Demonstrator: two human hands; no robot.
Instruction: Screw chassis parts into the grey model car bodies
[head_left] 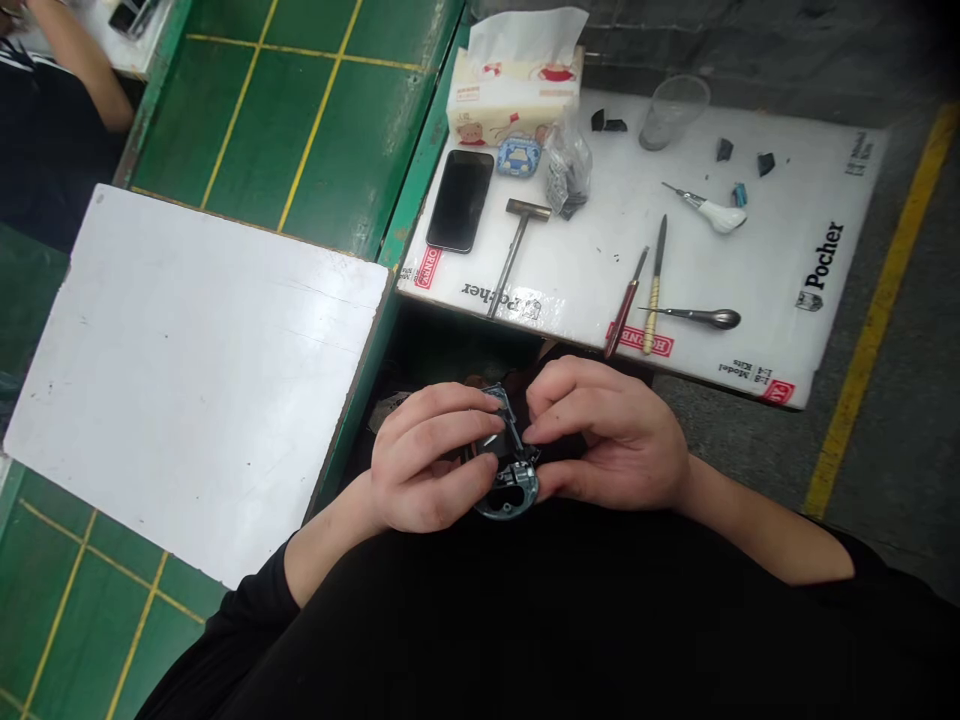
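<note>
Both hands hold a small dark round plastic frame (510,497) with a blue-grey rim and metal parts, low in the middle of the view. My left hand (427,455) grips its left side, fingers curled over the top. My right hand (607,435) pinches its right side with the fingertips. The hands hide much of the frame. Just beyond them, a white printed board (600,235) carries a small hammer (516,250), a red-handled screwdriver (625,305), a wooden-handled file (654,285) and a spoon-shaped metal tool (712,318).
The board also holds a smartphone (459,200), a tissue pack (517,85), a plastic bag of dark parts (568,170), a white-handled awl (709,212) and a plastic cup (673,112). A white panel (195,380) lies on a green bench (277,130). A co-worker's arm (82,65) shows top left.
</note>
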